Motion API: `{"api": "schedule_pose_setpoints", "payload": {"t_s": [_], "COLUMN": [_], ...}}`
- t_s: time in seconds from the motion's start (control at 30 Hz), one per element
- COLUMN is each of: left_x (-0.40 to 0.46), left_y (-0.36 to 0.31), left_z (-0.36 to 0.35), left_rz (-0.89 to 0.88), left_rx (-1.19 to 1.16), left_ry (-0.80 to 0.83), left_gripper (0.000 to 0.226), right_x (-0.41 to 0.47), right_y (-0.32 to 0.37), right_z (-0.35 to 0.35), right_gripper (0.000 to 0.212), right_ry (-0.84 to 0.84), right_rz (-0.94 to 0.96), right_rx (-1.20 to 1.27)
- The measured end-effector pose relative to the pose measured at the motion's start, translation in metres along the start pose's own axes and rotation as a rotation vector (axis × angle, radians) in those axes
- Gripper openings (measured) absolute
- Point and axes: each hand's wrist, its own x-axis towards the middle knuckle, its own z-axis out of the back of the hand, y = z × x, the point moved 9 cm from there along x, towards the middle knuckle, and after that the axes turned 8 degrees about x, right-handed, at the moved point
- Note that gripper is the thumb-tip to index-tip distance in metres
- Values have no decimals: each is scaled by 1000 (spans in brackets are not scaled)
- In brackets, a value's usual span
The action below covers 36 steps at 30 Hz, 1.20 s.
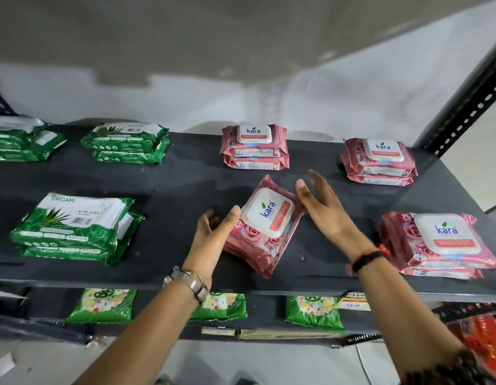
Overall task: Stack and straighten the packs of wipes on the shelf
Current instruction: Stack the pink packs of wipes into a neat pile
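Both forearms reach up from the near edge, a metal watch on the left wrist and a dark band on the right. Between the hands sits a skewed pink stack of kara wipes, rotated so it's diagonal on the dark shelf, near the front middle. Left hand presses its thumb against the stack's left side with fingers loosely spread, not clamped. Right hand is open and flat, fingers apart, thumb just touching the stack's far right corner. Neater pink stacks sit far middle, far right and near right. Green Origami packs are piled on the left, two more green piles behind them. Down below, green bags line the lower shelf.
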Motion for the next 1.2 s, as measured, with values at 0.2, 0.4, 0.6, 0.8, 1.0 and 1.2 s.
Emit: {"api": "schedule_pose_setpoints", "payload": {"t_s": [0.2, 0.4, 0.6, 0.8, 1.0, 1.2], "left_x": [-1, 16, 11, 14, 15, 12], "left_y": [17, 6, 14, 16, 10, 5], "left_z": [-15, 7, 2, -3, -3, -1], "left_rz": [100, 51, 59, 9, -13, -36], "left_rx": [-241, -292, -225, -187, -111, -26], "left_ry": [9, -98, -33, 61, 131, 173], "left_gripper": [57, 59, 65, 19, 37, 72], "right_x": [11, -30, -22, -31, -37, -46], "right_y": [-10, -34, -34, -45, -49, -41], "right_z": [-27, -19, -24, -39, -38, -33], "right_gripper": [57, 63, 59, 97, 77, 82], "right_ry": [210, 153, 117, 93, 42, 36], "right_rz": [-95, -198, -221, -223, -260, -305], "right_rx": [42, 57, 243, 249, 211, 198]}}
